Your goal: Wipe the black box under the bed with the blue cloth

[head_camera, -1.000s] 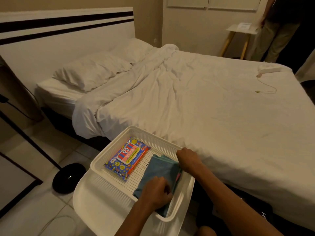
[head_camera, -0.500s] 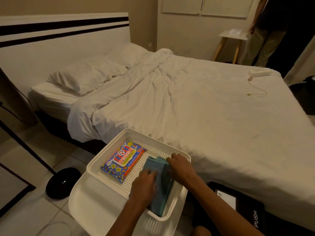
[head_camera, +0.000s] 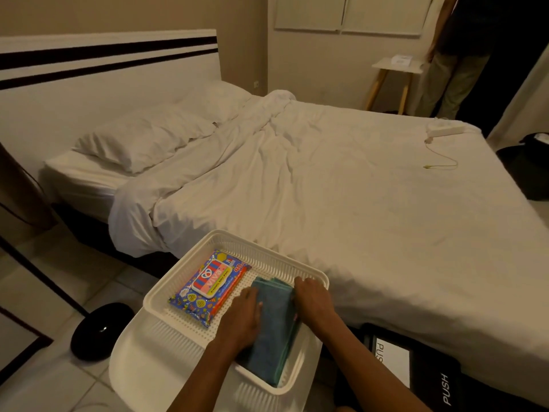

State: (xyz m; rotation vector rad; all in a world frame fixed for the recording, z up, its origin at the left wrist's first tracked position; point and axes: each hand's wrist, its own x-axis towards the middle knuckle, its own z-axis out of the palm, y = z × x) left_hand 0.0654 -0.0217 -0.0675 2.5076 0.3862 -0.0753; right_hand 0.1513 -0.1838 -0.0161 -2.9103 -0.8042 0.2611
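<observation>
A folded stack of blue cloth [head_camera: 274, 331] lies at the right end of a white perforated basket [head_camera: 237, 242] beside the bed. My left hand [head_camera: 242, 319] presses on the stack's left edge, and my right hand [head_camera: 312, 301] grips its right edge, fingers curled over the folds. The black box [head_camera: 430, 370], marked PUSH with a white label, sticks out from under the bed at the lower right, partly hidden by my right forearm and the sheet.
A colourful pack of wipes [head_camera: 209, 288] lies in the basket's left half. The basket rests on a white stool [head_camera: 142, 361]. A black round object [head_camera: 99, 330] sits on the tiled floor. A person [head_camera: 463, 49] stands by a small side table [head_camera: 396, 65].
Both hands have closed in on the blue cloth stack from either side; my right hand came off the basket's rim. The view shifted, showing more of the black box.
</observation>
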